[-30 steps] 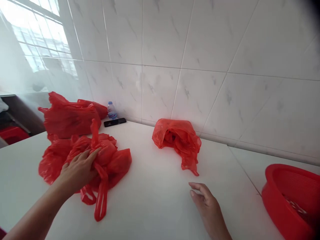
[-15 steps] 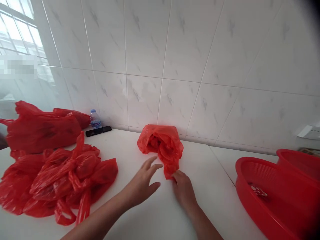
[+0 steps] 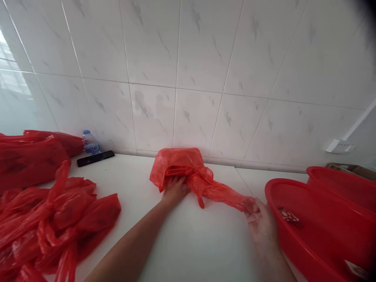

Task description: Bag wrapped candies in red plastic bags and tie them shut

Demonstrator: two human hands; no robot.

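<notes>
In the middle of the white table, against the wall, sits a bundle of red plastic bags (image 3: 179,158), an outer bag with more folded red plastic inside its mouth. My left hand (image 3: 175,191) is at that mouth, fingers stretched forward against the plastic, the tips partly hidden. A red plastic bag (image 3: 223,192) trails from the bundle to the right, stretched long and thin. Its far end is pinched in the closed fingers of my right hand (image 3: 263,221), close beside a red plastic basket (image 3: 289,239).
At left lie a heap of red plastic bags (image 3: 67,207) and a fuller red bag (image 3: 29,156). Behind them are a water bottle (image 3: 91,144) and a black phone (image 3: 95,158). A second red basket (image 3: 337,184) stands at right, under a wall socket (image 3: 339,146). The tiled wall (image 3: 199,58) closes off the back.
My right hand has drawn the bag end out to the right, lengthening it. My left hand has moved forward to the bundle's mouth. The view has shifted right.
</notes>
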